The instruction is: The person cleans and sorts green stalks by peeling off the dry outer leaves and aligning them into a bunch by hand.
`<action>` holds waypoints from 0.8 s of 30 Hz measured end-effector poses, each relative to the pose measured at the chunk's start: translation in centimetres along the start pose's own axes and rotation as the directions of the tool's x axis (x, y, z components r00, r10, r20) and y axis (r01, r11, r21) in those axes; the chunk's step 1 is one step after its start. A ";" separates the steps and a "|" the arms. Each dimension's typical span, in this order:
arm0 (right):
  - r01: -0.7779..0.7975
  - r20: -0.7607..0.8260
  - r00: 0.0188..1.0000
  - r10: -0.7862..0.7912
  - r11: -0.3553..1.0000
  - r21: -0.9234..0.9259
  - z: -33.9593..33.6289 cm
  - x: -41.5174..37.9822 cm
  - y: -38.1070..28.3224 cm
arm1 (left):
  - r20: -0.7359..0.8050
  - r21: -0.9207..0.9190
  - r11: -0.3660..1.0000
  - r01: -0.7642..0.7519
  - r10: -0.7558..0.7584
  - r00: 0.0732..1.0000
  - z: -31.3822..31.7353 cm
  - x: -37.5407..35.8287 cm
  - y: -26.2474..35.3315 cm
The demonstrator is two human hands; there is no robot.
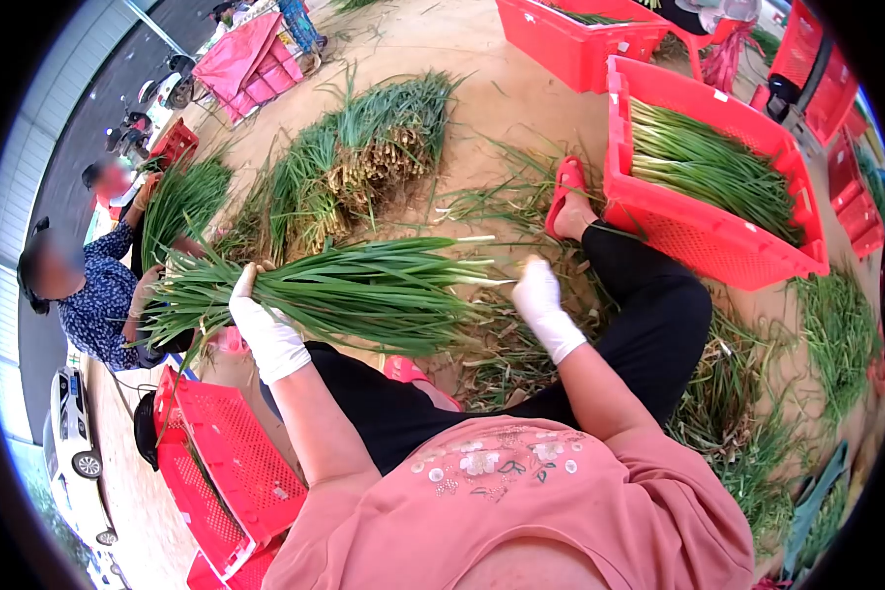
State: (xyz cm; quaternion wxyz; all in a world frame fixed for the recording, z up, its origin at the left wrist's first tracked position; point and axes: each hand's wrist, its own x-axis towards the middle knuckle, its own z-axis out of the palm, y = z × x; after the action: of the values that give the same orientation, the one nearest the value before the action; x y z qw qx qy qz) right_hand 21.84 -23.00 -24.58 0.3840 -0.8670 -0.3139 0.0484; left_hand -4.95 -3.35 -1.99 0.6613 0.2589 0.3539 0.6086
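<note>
My left hand [265,329], in a white glove, is closed around the leafy part of a bunch of garlic chives [374,290]. The bunch lies sideways across my lap, its leaf tips to the left and its white stalk ends to the right. My right hand [543,305], also gloved in white, is closed at those white ends. One pale chive stalk [492,282] sticks out of the bunch and reaches its fingertips. The glove partly hides the pinch.
A red crate [718,88] holding trimmed chives [708,162] stands at the right. Ahead lies a big heap of chives [383,138]; loose trimmings [521,364] surround my feet. At left sits another person [98,290] with greens, near stacked red crates [236,452].
</note>
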 end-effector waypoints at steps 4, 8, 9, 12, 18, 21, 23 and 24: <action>-0.781 0.265 0.539 0.799 0.356 0.514 -3.2 3.4 8.4 | 0.005 -0.035 0.997 -0.067 0.068 0.998 -0.4 0.4 2.0; -0.205 0.091 0.976 0.198 0.976 0.071 -5.2 1.2 0.2 | 0.031 -0.042 0.998 -0.055 0.057 0.998 -0.5 0.6 3.0; 0.030 0.135 0.987 -0.087 0.927 0.374 -3.5 0.8 -0.2 | 0.006 -0.057 0.996 -0.062 0.062 0.998 -0.3 0.4 3.0; 0.429 0.122 0.876 -0.467 0.868 0.250 -3.3 -1.2 -7.0 | -0.004 -0.069 0.995 -0.071 0.071 0.998 -0.4 0.4 2.9; 0.310 0.231 0.894 -0.383 0.903 0.297 -1.1 -1.5 -9.5 | 0.030 -0.022 0.998 -0.052 0.053 0.998 -1.1 0.7 2.2; 0.349 0.189 0.883 -0.429 0.871 0.345 -0.1 -1.2 -8.7 | -0.007 -0.024 0.998 -0.049 0.049 0.999 -0.4 -0.5 1.7; 0.081 0.485 0.810 -0.329 0.882 0.463 -0.8 -0.6 -9.0 | -0.038 -0.032 0.998 -0.045 0.043 0.998 -0.3 -0.4 1.4; 0.082 0.485 0.810 -0.330 0.882 0.464 -0.8 -0.4 -8.9 | -0.038 -0.032 0.998 -0.045 0.044 0.998 -0.3 -0.4 1.4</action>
State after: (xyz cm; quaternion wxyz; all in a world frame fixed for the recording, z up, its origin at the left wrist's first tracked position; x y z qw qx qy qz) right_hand 17.31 -19.23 -17.92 0.4579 -0.6718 -0.4870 0.3192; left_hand -6.05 -3.57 -1.05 0.6451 0.2443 0.3503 0.6336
